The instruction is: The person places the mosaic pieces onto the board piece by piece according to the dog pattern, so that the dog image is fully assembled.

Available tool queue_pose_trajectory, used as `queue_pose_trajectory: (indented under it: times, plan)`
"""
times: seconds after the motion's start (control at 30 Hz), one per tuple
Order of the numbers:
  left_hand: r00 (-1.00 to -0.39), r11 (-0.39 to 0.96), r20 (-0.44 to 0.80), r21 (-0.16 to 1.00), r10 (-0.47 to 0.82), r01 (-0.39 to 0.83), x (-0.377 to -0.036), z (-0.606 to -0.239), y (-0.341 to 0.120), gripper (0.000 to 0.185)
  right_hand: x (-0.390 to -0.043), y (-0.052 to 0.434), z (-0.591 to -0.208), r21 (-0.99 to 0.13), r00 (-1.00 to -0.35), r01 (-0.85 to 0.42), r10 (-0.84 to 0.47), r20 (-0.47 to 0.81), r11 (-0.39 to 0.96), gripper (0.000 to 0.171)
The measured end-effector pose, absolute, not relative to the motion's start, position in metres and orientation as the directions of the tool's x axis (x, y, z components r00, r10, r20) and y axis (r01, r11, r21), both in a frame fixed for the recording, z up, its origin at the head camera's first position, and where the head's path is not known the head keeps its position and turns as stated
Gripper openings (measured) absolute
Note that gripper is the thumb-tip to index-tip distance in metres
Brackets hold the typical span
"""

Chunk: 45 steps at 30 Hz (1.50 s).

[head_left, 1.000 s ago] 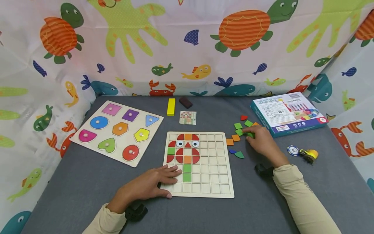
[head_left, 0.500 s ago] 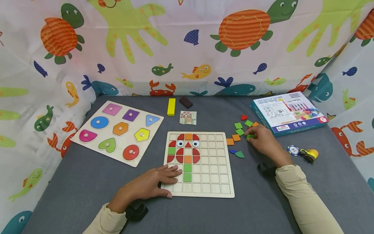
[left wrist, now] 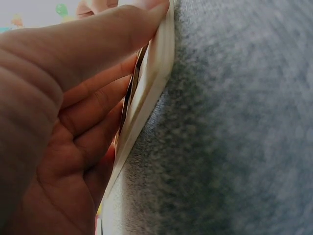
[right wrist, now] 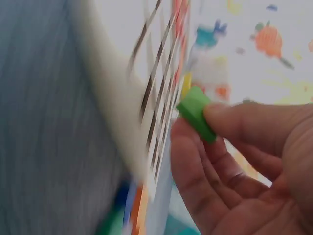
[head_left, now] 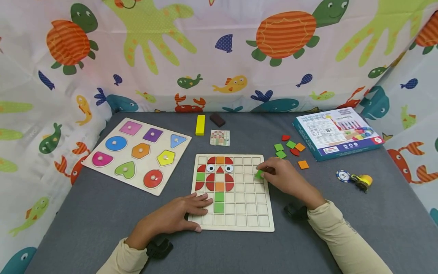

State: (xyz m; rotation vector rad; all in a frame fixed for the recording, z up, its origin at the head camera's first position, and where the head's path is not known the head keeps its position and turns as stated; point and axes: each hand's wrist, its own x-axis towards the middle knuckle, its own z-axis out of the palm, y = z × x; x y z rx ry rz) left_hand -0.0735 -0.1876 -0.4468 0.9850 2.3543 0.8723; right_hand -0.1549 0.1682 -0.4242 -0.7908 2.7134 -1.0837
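A wooden grid board (head_left: 249, 213) lies in the middle of the grey table, with red, orange and green tiles forming a face and body in its left columns. My left hand (head_left: 186, 213) rests flat on the board's near-left corner, fingers straight; the left wrist view shows the board's edge (left wrist: 149, 93) under them. My right hand (head_left: 273, 175) hovers over the board's right edge and pinches a small green tile (head_left: 259, 174), seen close in the right wrist view as the green tile (right wrist: 195, 112) between thumb and fingers.
Loose green, orange and red tiles (head_left: 289, 148) lie right of the board. A game box (head_left: 337, 131), a poker chip (head_left: 343, 176) and a yellow toy (head_left: 362, 181) sit at the right. A shape puzzle (head_left: 137, 152), a yellow block (head_left: 200, 125), a brown block (head_left: 217, 119) and a card (head_left: 220, 137) lie behind.
My right hand picked a green tile from the loose pile and carried it left to the board's right edge. The left hand stayed put.
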Motion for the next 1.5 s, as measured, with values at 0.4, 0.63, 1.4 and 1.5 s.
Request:
queue_pose_trajectory:
  times: [0.4, 0.63, 1.4, 1.5]
  plan:
    - [-0.646, 0.54, -0.137, 0.691, 0.751, 0.481, -0.074, -0.447, -0.188, 0.058, -0.126, 0.112, -0.423, -0.84, -0.673, -0.396, -0.739, -0.011, 0.372, 0.016]
    - [-0.643, 0.542, -0.139, 0.686, 0.753, 0.486, -0.073, -0.449, -0.19, 0.057, -0.109, 0.081, -0.431, -0.837, -0.583, -0.416, -0.81, -0.055, 0.356, 0.012]
    - [-0.646, 0.53, -0.122, 0.694, 0.753, 0.487, -0.075, -0.451, -0.191, 0.057, -0.103, 0.078, -0.421, -0.732, -0.634, -0.514, -0.773, -0.027, 0.447, 0.018]
    - [-0.649, 0.538, -0.132, 0.694, 0.749, 0.479, -0.075, -0.45, -0.19, 0.058, -0.112, 0.091, -0.418, -0.722, -0.681, -0.514, -0.732, 0.016, 0.463, 0.017]
